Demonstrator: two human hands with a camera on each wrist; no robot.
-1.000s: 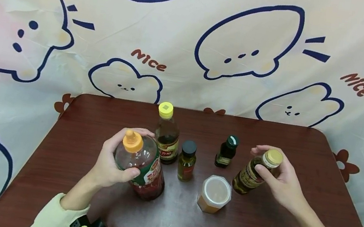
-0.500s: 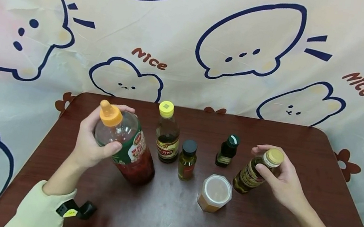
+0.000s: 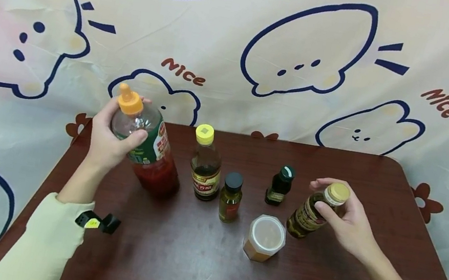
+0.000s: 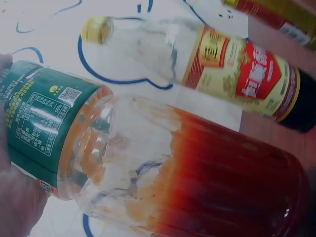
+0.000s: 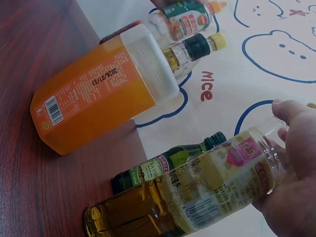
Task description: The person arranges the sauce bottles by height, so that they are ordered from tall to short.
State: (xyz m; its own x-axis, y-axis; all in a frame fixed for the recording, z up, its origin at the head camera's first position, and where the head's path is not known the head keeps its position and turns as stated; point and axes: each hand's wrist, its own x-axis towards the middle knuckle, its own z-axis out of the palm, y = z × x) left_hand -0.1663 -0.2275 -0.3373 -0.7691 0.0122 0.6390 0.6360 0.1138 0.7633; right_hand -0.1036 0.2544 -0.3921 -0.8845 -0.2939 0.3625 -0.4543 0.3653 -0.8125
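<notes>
My left hand (image 3: 105,142) grips a ketchup bottle (image 3: 159,171) with an orange nozzle cap around its green label. The bottle tilts toward me at the table's left side; in the left wrist view its red sauce fills the lower part. At the right, my right hand (image 3: 350,225) holds a yellow-capped glass bottle (image 3: 305,219) near its neck, with amber liquid inside. That bottle leans, its base by the tabletop. Beside the ketchup stands a yellow-topped bottle of dark liquid (image 3: 206,174). Behind the right-hand bottle is a small green olive oil bottle (image 5: 153,168).
A small dark-capped bottle (image 3: 230,200) stands right of the dark-liquid bottle. A white-lidded, many-sided jar (image 3: 262,245) of orange contents sits left of my right hand. The brown table (image 3: 192,278) meets a cartoon-printed cloth (image 3: 291,116) at its back edge.
My left hand has carried the ketchup bottle left and toward the back of the table, away from the dark-liquid bottle. My right hand and its bottle have stayed in place.
</notes>
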